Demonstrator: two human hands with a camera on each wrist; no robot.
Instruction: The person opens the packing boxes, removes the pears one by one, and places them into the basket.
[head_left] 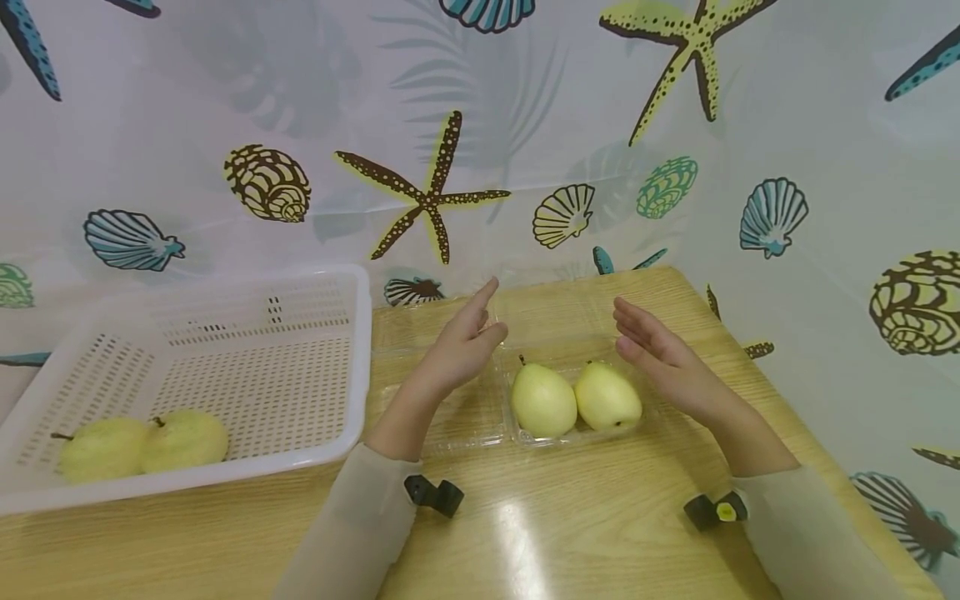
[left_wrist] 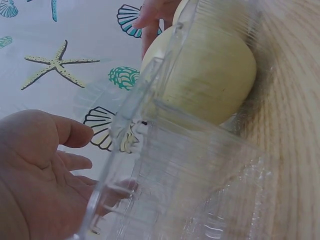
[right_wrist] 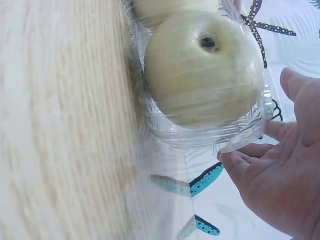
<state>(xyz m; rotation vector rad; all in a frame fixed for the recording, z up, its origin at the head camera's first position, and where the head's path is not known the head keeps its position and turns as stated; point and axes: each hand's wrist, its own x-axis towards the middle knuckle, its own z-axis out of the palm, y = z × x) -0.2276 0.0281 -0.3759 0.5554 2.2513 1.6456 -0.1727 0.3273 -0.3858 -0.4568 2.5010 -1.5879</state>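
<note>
Two pale yellow-green pears (head_left: 543, 401) sit side by side in a transparent plastic clamshell box (head_left: 536, 438), its lid (head_left: 555, 321) laid back behind them. My left hand (head_left: 465, 346) is at the box's left, fingers fairly straight and pointing forward, above a second transparent box (head_left: 450, 421). On the other side, my right hand (head_left: 667, 367) has its palm turned toward the pears, fingers extended near the box's right rear corner. In the right wrist view, the right fingertips (right_wrist: 227, 157) are right at the box's rim. Neither hand grips anything.
A white perforated plastic basket (head_left: 360, 400) stands on the left, with two more pears (head_left: 183, 440) in its front corner. The wooden table (head_left: 570, 517) meets a shell-and-starfish patterned curtain (head_left: 315, 108) at the back and right.
</note>
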